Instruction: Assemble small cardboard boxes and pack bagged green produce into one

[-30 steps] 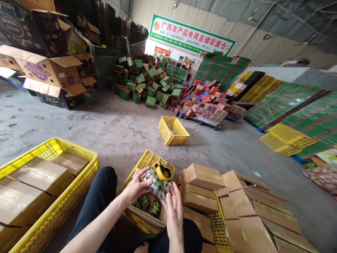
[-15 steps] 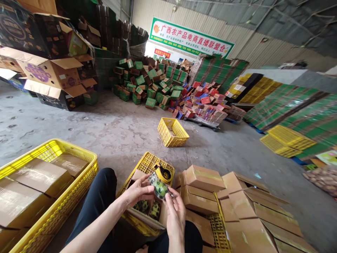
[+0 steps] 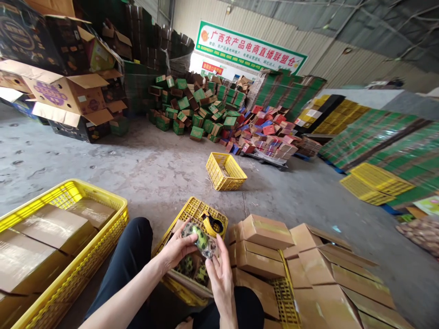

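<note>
Between my two hands is a green fruit in a clear, dark-spotted plastic wrapper (image 3: 200,237), held above an open carton. My left hand (image 3: 180,246) pinches its left side with thumb and fingers. My right hand (image 3: 219,265) has its fingers closed on the right end of the wrapper. Below, in the cardboard box (image 3: 176,275), lie several more wrapped fruits (image 3: 202,274), partly hidden by my hands. Just behind the fruit, a yellow and black tape dispenser (image 3: 211,225) rests on a yellow crate (image 3: 192,210).
At left stands a yellow basket (image 3: 125,212) of closed cartons (image 3: 51,224). Stacked brown cartons (image 3: 267,230) are close on my right. A small yellow basket (image 3: 226,176) sits on the floor ahead. Heaps of green boxes (image 3: 197,116) and red boxes (image 3: 267,130) lie farther back.
The wrapped fruit has turned and shifted slightly up and left in my hands. My right hand has moved left, to the wrapper's lower right end. The surroundings stay the same.
</note>
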{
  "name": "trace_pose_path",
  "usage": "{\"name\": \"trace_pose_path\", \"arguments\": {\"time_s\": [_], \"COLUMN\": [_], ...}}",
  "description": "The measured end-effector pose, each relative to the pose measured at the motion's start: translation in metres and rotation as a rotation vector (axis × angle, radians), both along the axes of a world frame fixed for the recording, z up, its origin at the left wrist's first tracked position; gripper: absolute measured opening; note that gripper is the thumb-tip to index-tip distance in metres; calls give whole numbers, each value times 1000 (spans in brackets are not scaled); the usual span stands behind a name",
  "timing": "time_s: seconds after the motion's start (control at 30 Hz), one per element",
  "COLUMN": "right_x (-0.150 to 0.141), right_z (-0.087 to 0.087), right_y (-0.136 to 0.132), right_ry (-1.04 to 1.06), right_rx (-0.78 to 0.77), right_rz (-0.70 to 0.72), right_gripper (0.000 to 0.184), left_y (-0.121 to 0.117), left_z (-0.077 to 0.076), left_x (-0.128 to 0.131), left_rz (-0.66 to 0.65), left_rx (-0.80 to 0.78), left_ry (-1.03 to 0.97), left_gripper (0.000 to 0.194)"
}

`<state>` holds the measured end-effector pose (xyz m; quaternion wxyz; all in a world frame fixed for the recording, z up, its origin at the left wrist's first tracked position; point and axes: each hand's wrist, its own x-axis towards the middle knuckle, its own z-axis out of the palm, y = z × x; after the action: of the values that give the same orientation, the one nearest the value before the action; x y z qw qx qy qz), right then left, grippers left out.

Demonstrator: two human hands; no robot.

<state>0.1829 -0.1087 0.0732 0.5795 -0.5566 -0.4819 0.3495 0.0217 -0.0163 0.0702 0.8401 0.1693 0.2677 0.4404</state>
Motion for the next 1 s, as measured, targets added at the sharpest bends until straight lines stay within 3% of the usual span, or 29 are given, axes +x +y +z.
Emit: {"name": "trace_pose_path", "arguments": {"time_s": [0.13, 0.23, 0.4, 0.57, 0.7, 0.9, 1.0], "right_x": [1, -5, -11, 4, 5, 6, 22], "right_z": [-17, -15, -4, -10, -13, -1, -14], "right_y": [6, 8, 7, 9, 8, 7, 10], "right_ry": [197, 309, 355, 309, 277, 347, 316], "right_rx": [-140, -217, -169, -173, -192, -232, -262], "right_rz": [-105, -145, -240, -250, -263, -177, -222], "right_gripper": [75, 72, 67, 55, 55, 52, 60], "left_y": [-1, -3, -3, -2, 1, 7, 11], "left_z": [3, 4, 0, -2, -7, -17, -31], "left_x": [-3, -4, -7, -8, -7, -16, -25], "left_rz": [12, -26, -159, -208, -169, -96, -5], "left_rx": [40, 100, 226, 330, 223, 163, 165], "left_ry": [-46, -71, 33, 80, 154, 336, 473], "left_gripper": [107, 102, 76, 65, 58, 54, 54]}}
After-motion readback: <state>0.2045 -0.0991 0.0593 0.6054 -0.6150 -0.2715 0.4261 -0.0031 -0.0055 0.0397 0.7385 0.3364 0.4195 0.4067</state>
